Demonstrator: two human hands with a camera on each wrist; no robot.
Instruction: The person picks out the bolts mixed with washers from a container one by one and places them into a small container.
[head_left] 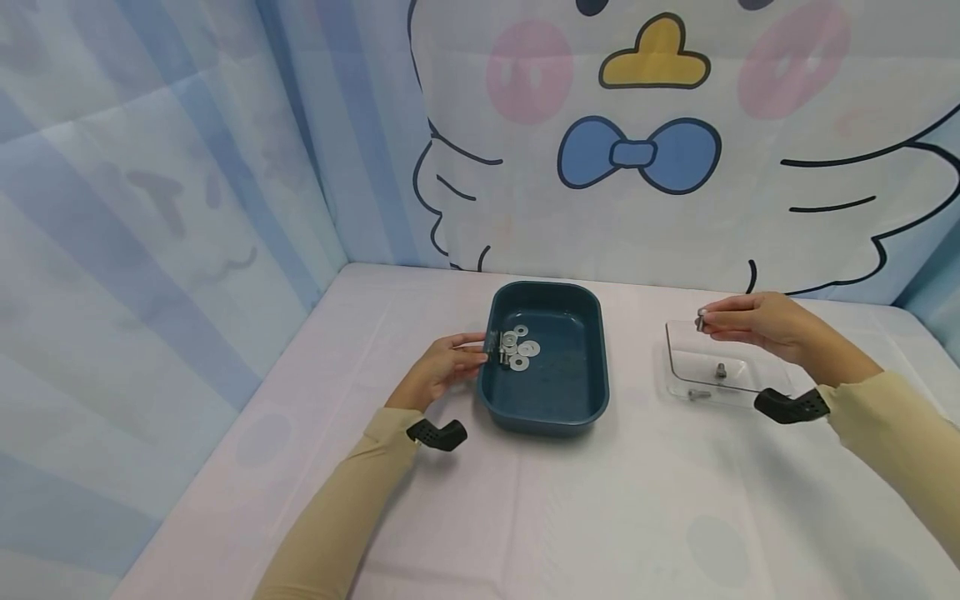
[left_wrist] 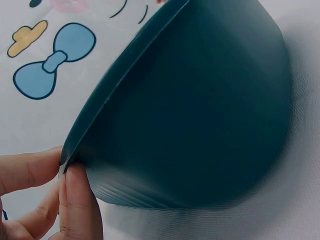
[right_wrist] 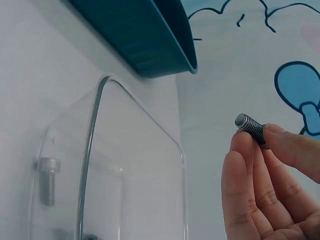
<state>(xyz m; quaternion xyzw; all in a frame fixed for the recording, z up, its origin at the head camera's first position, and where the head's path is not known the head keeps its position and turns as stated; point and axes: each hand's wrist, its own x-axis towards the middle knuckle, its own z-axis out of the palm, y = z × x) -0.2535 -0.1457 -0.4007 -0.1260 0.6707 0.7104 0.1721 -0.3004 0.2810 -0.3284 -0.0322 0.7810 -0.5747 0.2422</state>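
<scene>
A dark teal tray (head_left: pixel 551 412) sits mid-table with several washers (head_left: pixel 519 344) and a bolt near its left wall. My left hand (head_left: pixel 450 360) pinches the tray's left rim (left_wrist: pixel 75 150) between thumb and fingers (left_wrist: pixel 80 205). My right hand (head_left: pixel 742 321) hovers above the clear tray (head_left: pixel 678 367), pinching a small threaded bolt (right_wrist: pixel 250 127) at its fingertips (right_wrist: pixel 240 160). Two bolts lie in the clear tray (right_wrist: pixel 100 150), one being bolt (right_wrist: pixel 48 180) and another standing bolt (head_left: pixel 721 370).
A pale pink cloth (head_left: pixel 600 517) covers the table. A cartoon-printed curtain (head_left: pixel 660 142) hangs right behind it, and a striped curtain (head_left: pixel 150 250) closes the left side. Black wrist camera mounts (head_left: pixel 437 433) sit on both sleeves.
</scene>
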